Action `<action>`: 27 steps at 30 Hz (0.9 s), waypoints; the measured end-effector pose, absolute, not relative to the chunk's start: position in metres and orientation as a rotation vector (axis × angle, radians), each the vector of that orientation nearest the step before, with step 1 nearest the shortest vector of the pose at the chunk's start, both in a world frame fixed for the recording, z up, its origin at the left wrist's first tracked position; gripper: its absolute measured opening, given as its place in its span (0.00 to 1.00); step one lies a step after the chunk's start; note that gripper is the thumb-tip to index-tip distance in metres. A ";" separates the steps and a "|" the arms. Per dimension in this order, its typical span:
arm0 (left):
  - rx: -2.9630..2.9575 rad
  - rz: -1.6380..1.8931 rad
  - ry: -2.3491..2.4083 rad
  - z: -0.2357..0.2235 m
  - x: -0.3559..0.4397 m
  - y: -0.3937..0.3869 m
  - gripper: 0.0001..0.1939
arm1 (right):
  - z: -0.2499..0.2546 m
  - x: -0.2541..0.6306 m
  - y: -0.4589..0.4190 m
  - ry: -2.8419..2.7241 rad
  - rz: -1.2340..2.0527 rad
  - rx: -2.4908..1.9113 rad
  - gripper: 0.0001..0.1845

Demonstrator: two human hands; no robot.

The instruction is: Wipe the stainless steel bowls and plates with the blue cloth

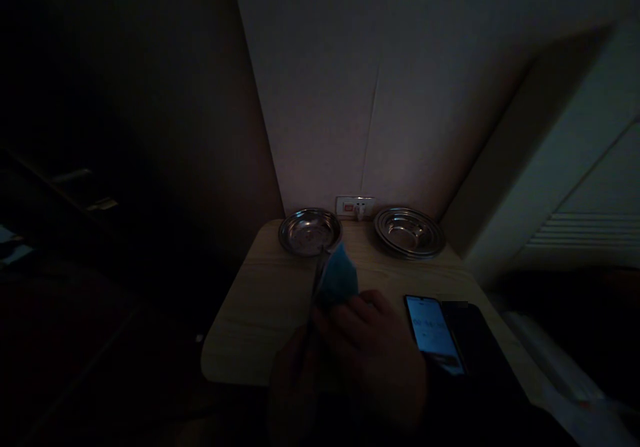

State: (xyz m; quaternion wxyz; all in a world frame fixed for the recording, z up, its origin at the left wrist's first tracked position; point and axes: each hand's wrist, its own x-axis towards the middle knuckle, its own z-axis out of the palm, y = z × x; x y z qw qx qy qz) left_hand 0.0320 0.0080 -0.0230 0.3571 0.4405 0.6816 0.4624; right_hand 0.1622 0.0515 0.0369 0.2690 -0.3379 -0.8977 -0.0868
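In dim light, my right hand (370,347) is closed round a light-blue cloth-like piece (339,275), which sticks up past the fingers. My left hand (295,367) is lower and to the left, mostly in shadow, with its fingers closed on a thin dark item (317,279) seen almost edge-on. The blue piece lies against the right side of that item; the darkness hides what kind of item it is. Both hands are close together above the front of a small wooden table (250,300). Just beyond them stands a shiny metal bowl (310,232).
A stack of metal dishes (410,234) stands at the back right of the table. A lit phone (433,330) lies at the right beside a dark flat object (475,340). A wall socket (355,207) with a plug is behind the table.
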 end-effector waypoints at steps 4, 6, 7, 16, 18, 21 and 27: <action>1.143 1.234 1.746 -0.030 0.029 0.004 0.23 | 0.041 0.163 0.063 -2.422 -0.208 -0.977 0.15; 1.142 1.256 1.767 -0.035 0.028 0.001 0.23 | 0.045 0.163 0.072 -2.426 -0.185 -1.074 0.16; 1.134 1.263 1.792 -0.038 0.027 -0.001 0.23 | 0.047 0.162 0.074 -2.425 -0.173 -1.104 0.16; 1.216 1.174 1.760 -0.039 0.028 -0.004 0.24 | 0.045 0.164 0.064 -2.438 -0.192 -1.090 0.16; 1.230 1.164 1.743 -0.039 0.029 -0.004 0.25 | 0.049 0.165 0.075 -2.440 -0.151 -1.219 0.14; 1.196 1.148 1.813 -0.044 0.027 -0.005 0.25 | 0.050 0.164 0.073 -2.452 -0.075 -1.172 0.15; 1.168 1.162 1.771 -0.052 0.021 -0.005 0.24 | 0.050 0.163 0.069 -2.405 0.031 -1.071 0.16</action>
